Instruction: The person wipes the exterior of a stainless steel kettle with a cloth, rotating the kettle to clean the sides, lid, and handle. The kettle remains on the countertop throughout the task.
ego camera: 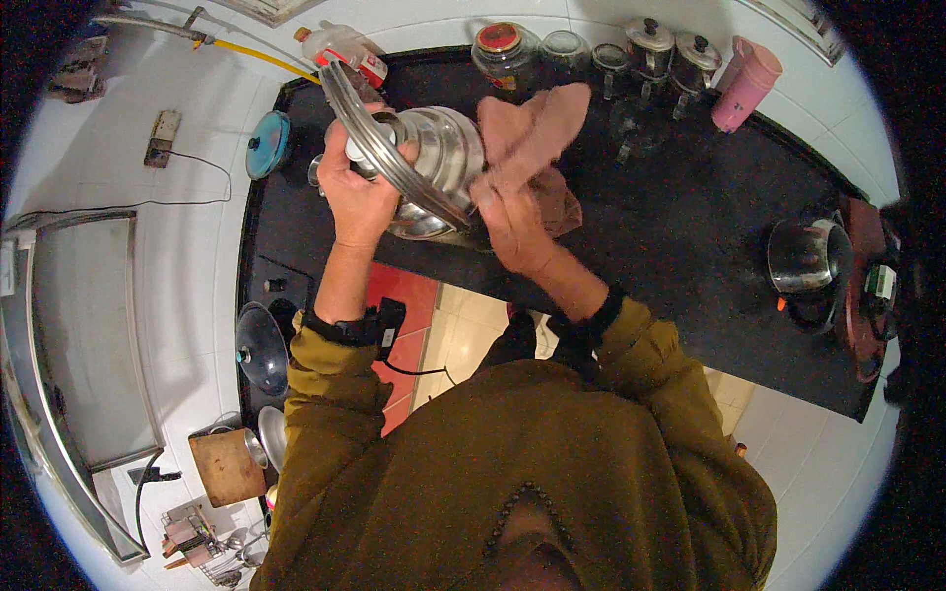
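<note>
A shiny stainless steel flask (443,140) with a ribbed body and a long curved handle lies tilted over the black countertop. My left hand (361,185) grips it at the neck, with the fingers around a white stopper (362,148). My right hand (514,221) holds a pinkish-brown cloth (543,137) at the other end of the flask. The cloth hangs loosely, with one part flared upward and another below the hand. Whether the cloth touches the metal I cannot tell.
Along the back wall stand a glass jar with a red lid (499,55), several lidded glass mugs (650,48) and a pink bottle (746,85). A plastic bottle (344,55) and a blue lid (267,145) are at left. A steel pot (805,255) sits on the right.
</note>
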`<state>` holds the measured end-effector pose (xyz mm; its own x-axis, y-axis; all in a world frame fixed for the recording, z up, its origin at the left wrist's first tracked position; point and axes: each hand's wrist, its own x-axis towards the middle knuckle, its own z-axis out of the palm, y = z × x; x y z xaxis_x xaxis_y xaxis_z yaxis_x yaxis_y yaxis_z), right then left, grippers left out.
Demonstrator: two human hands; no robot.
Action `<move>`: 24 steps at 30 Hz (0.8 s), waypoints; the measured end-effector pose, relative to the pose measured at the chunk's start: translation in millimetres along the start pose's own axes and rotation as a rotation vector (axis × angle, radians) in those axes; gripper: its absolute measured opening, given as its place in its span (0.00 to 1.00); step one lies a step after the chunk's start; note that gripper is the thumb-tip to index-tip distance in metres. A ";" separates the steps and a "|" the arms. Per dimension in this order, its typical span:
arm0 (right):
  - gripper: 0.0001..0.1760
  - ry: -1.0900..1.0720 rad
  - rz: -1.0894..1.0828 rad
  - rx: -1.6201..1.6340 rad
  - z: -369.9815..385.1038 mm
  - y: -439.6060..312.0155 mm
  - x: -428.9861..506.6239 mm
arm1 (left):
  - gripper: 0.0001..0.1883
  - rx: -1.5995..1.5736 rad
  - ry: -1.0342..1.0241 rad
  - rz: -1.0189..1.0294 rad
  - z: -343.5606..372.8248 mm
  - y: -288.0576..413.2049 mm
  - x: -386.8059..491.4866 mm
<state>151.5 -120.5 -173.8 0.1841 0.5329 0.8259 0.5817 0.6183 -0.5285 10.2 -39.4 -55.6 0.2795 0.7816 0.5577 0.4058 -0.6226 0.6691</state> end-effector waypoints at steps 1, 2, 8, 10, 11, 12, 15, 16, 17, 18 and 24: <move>0.11 -0.030 0.068 0.096 -0.5 -2.6 -14.6 | 0.23 -0.003 0.000 -0.009 0.5 0.6 -0.1; 0.11 -0.047 0.137 0.198 -0.4 -1.6 -27.1 | 0.23 -0.004 -0.001 -0.017 1.1 1.5 -0.2; 0.16 -0.365 0.630 0.018 20.4 42.0 -72.9 | 0.22 -0.017 0.026 0.012 3.2 5.4 -0.1; 0.15 -0.165 0.478 0.018 24.4 49.8 -81.5 | 0.22 -0.002 0.013 -0.032 2.6 6.8 -0.5; 0.15 -0.054 0.411 0.021 24.3 52.1 -81.1 | 0.22 0.017 0.012 -0.061 2.3 7.5 -0.9; 0.15 -0.053 0.459 0.083 22.3 52.1 -78.3 | 0.21 0.017 0.006 -0.050 2.3 8.1 -1.2; 0.16 -0.030 0.497 0.271 10.3 46.1 -48.7 | 0.21 0.029 0.024 -0.013 3.2 9.1 -1.1; 0.15 -0.013 0.445 0.332 3.6 43.0 -34.8 | 0.21 0.021 0.033 0.010 3.8 9.1 -0.5; 0.14 -0.017 0.427 0.376 -3.3 39.7 -21.8 | 0.21 0.020 0.040 0.034 4.6 8.5 -0.2; 0.14 -0.083 0.496 0.433 -11.5 33.5 -13.9 | 0.21 0.010 0.042 0.025 5.1 7.9 -0.1; 0.33 -0.302 0.809 0.568 -15.7 25.3 -15.3 | 0.22 0.001 0.035 -0.001 4.3 3.1 0.2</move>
<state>175.9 -122.0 -196.7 0.1015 0.9849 0.1402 -0.1022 0.1505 -0.9833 15.3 -41.1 -55.6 0.2482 0.7805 0.5738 0.4074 -0.6215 0.6692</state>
